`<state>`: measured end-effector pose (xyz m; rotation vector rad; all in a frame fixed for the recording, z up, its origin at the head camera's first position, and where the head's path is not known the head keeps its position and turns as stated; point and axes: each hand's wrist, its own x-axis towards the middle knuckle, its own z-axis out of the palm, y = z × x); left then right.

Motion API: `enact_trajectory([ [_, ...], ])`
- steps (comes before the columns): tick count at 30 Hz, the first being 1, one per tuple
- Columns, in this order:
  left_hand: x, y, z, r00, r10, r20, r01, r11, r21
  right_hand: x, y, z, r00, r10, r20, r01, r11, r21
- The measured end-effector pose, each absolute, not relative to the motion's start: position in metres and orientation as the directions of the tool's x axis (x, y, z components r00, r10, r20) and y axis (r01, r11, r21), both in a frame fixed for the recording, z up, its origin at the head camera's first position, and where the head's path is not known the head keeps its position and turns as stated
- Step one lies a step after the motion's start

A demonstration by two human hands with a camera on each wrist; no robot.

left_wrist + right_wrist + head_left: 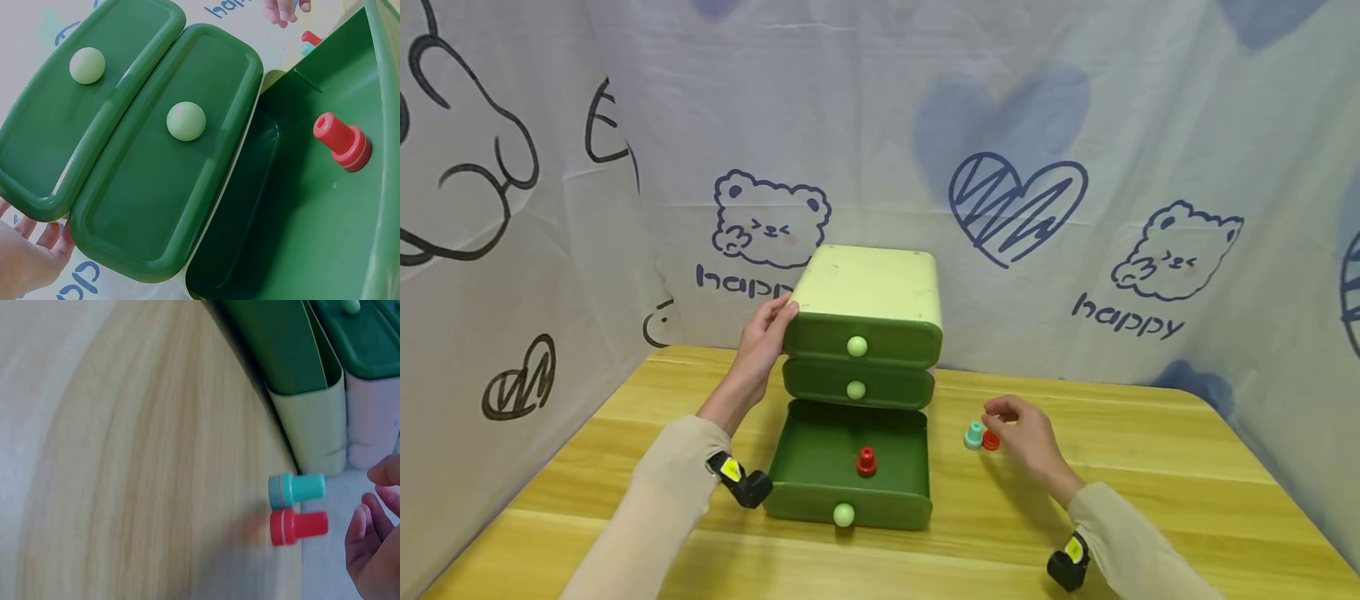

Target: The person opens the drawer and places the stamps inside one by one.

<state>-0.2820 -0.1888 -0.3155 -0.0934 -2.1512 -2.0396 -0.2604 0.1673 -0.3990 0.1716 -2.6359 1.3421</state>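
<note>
A small drawer cabinet [868, 287] with a pale yellow-green top stands on the table. Its bottom drawer [846, 502] is pulled out, with a red toy stamp [867, 462] upright inside. My left hand [758, 342] rests against the cabinet's upper left side, fingers along its edge. To the right of the cabinet, a teal toy stamp [300, 489] and a second red toy stamp [301, 526] stand side by side. Above these two hovers my right hand [1028, 440], thumb and fingers bent loosely; in the right wrist view there is a gap between its fingers and the stamps.
The upper drawer [820, 335] and middle drawer [820, 380] are closed, each with a round pale green knob. A wood-grain table [1150, 467] lies underneath. Behind it hangs a white cloth [880, 125] printed with hearts and bears.
</note>
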Motion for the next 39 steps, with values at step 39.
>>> enact_trajectory([
  [39, -0.278, -0.187, -0.313, -0.983, -0.077, 0.167, 0.161, 0.083, 0.984, -0.270, 0.195, -0.431, -1.000, 0.015, 0.009, 0.000, 0.519, -0.855],
])
